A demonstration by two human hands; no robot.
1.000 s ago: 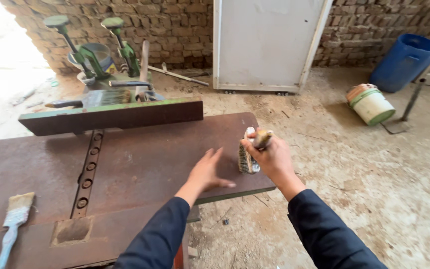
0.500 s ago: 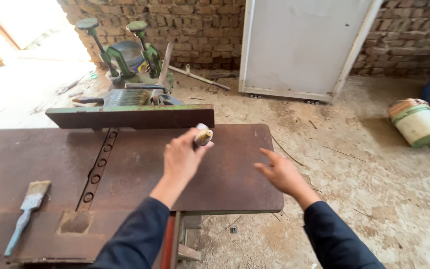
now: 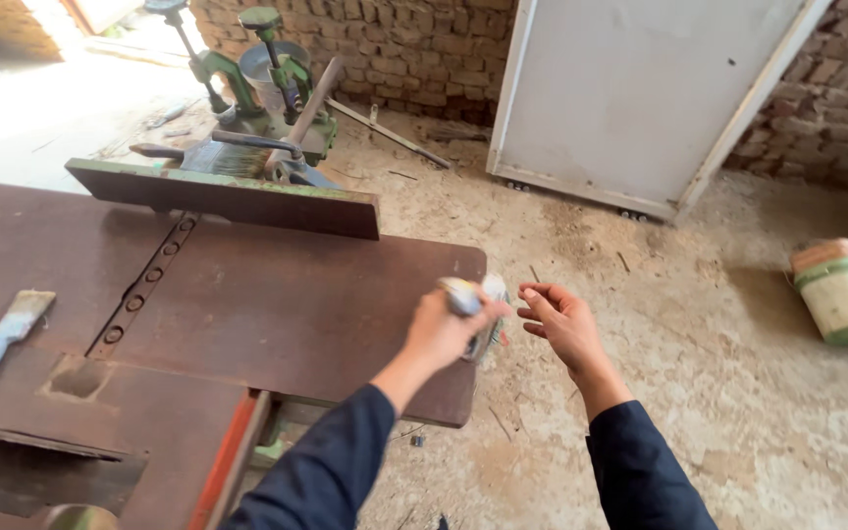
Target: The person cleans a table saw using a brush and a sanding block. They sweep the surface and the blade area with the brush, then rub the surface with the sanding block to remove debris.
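My left hand (image 3: 439, 332) is closed around a small whitish bottle (image 3: 473, 299) with a worn label, held over the right edge of the dark brown metal machine table (image 3: 277, 304). Just to the right of the bottle, over the dirt floor, my right hand (image 3: 561, 319) has loosely curled fingers and holds nothing. Its fingertips nearly touch the bottle. Both arms wear dark blue sleeves.
A green fence bar (image 3: 228, 196) lies across the table's far side. At the table's left edge lies a paintbrush (image 3: 7, 329). A green clamp machine (image 3: 257, 69) stands by the brick wall, a white panel (image 3: 640, 98) leans on it, and a bucket (image 3: 846, 290) sits at right.
The bottle passed from my right hand to my left. My left hand then carried it right to the table's edge, and my right hand came in close beside it.
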